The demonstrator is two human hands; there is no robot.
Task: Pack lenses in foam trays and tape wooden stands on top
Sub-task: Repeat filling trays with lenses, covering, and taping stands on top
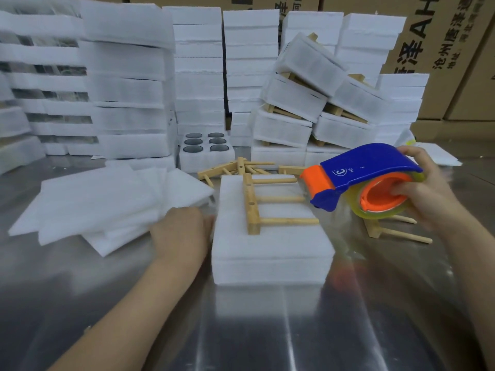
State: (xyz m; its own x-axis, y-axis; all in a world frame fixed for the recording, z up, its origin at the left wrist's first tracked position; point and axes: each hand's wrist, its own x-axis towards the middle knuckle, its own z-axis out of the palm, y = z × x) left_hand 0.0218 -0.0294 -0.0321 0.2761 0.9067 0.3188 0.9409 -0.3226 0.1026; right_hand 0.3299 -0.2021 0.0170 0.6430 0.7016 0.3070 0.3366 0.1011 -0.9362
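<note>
Gripped the tape dispenser (359,170) in the right hand (426,188), just right of the foam tray (270,253) at the table's (267,330) middle. Rested the left hand (179,231) against the tray's left side, fingers hidden. Had the wooden stand (254,207) atop, spine near edge to far edge, pegs rightward.

Brown cardboard boxes (460,62) with black print stacked behind, far right; shiny metal tabletop (267,330) underneath everything.
</note>
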